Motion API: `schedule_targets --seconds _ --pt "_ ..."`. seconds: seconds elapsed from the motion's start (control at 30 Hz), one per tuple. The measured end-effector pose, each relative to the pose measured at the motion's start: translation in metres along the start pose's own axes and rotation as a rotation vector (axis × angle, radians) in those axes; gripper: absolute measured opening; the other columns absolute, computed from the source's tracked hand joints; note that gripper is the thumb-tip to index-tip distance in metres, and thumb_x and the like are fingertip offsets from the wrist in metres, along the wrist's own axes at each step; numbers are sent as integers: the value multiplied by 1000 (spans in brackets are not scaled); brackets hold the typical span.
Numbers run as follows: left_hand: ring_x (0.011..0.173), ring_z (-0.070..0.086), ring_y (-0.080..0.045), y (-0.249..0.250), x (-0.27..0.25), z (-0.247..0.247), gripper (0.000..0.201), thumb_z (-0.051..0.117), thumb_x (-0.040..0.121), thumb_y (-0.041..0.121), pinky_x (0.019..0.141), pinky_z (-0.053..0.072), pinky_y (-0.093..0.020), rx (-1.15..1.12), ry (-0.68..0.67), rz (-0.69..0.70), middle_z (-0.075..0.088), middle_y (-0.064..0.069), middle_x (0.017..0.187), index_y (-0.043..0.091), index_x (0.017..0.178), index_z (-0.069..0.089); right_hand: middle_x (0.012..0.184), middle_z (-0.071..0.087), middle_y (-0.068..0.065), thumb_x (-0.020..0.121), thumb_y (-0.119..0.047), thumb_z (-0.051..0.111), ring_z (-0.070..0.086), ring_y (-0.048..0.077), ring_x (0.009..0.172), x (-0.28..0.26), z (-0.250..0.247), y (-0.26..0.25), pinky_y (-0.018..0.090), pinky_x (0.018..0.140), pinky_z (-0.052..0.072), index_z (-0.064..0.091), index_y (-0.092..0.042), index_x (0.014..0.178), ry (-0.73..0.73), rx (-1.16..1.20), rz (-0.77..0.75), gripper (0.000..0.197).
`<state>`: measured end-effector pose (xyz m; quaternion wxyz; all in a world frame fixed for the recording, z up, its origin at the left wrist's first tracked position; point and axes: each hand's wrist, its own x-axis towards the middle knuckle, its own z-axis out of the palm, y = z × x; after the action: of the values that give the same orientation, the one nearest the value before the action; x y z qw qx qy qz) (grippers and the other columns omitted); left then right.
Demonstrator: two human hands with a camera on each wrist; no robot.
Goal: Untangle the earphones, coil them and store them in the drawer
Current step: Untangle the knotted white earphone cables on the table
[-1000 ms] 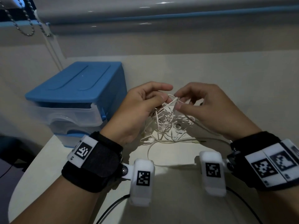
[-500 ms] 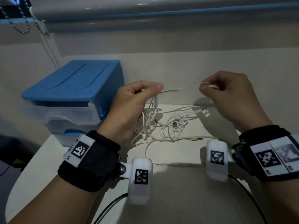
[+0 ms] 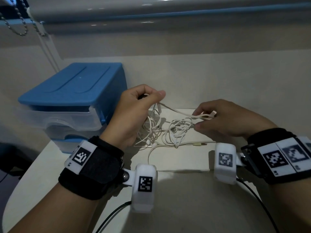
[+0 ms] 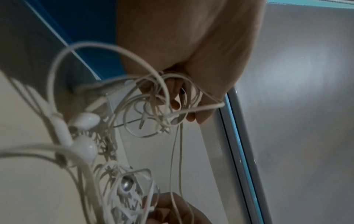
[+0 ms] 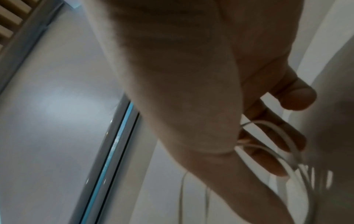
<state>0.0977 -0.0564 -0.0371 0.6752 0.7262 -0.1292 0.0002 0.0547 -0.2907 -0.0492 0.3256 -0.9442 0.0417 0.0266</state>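
White tangled earphones lie on the pale table, partly lifted. My left hand pinches a bunch of their cable above the table, beside the drawer unit; loops and two earbuds hang below its fingers. My right hand pinches another stretch of cable, low over the tangle, and a strand runs taut between the hands. The jack plug rests on the table. The blue-topped drawer unit with clear drawers stands at the left, drawers closed.
A window sill and frame run along the back wall. A bead chain and blind cord hang at the upper left. The table's rounded edge falls away at the lower left. Black wrist-camera leads trail toward me.
My right hand first pulled a strand out to the right and up, then came down and back toward the tangle. The left hand rose slightly, holding its bunch of cable.
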Motion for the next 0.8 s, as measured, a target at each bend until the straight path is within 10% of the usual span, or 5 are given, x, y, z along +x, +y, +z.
schedule_targets --seconds 0.17,0.3,0.53,0.8 --pt "60 48 -11 -2 -2 1 16 79 86 20 52 40 -20 11 -74 -17 62 -8 80 8 82 71 76 72 -10 85 -25 81 65 16 70 7 6 1 32 66 50 74 -25 81 -55 26 -52 8" --pt "67 60 6 -3 0 0 15 77 86 17 57 41 -7 76 -110 -23 78 4 101 17 74 69 70 70 -13 85 -20 80 58 4 61 4 7 -3 22 61 45 72 -22 80 -43 68 -122 10" --pt "42 47 4 0 -5 2 14 75 88 8 43 34 -9 102 -164 -14 70 -13 84 8 102 74 72 71 0 84 7 74 58 8 62 -5 5 -19 15 61 44 72 -3 87 70 515 -345 10" --pt "63 64 -2 -3 -7 4 14 77 88 11 63 50 -15 143 -329 -28 76 0 85 13 102 79 77 66 7 86 -14 74 48 24 73 -9 5 -25 35 68 35 73 -13 88 41 754 -442 2"
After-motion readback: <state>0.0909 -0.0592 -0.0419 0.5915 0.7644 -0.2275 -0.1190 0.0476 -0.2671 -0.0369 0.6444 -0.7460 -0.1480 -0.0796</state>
